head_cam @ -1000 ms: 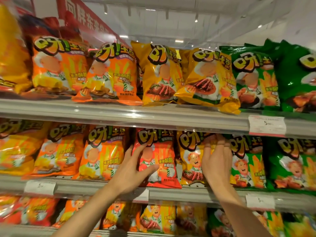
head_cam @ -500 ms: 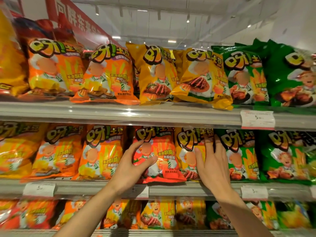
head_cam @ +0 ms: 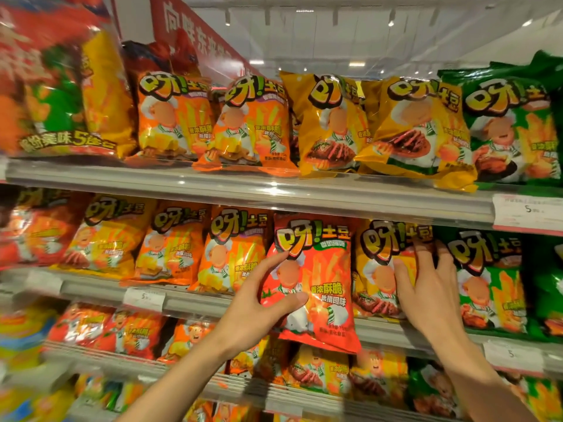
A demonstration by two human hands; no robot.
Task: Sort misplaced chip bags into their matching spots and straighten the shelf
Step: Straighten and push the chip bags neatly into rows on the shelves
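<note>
A red chip bag (head_cam: 323,269) stands on the middle shelf (head_cam: 195,300) between orange bags (head_cam: 231,251) on its left and a yellow bag (head_cam: 377,269) on its right. My left hand (head_cam: 259,303) grips the red bag's left edge, thumb across its front, and the bag's bottom hangs out over the shelf rail. My right hand (head_cam: 426,287) lies flat on the yellow bag, fingers spread up toward its top. Green bags (head_cam: 487,281) stand to the right of that hand.
The top shelf (head_cam: 243,190) carries orange (head_cam: 249,123), yellow (head_cam: 332,123) and green bags (head_cam: 511,126) in groups, with a large multipack (head_cam: 61,95) at far left. White price tags (head_cam: 527,213) clip to the rails. A lower shelf (head_cam: 152,363) holds more mixed bags.
The view has shifted left and closer. My left hand has drawn the red bag forward, so its bottom overhangs the rail. My right hand stays on the yellow bag.
</note>
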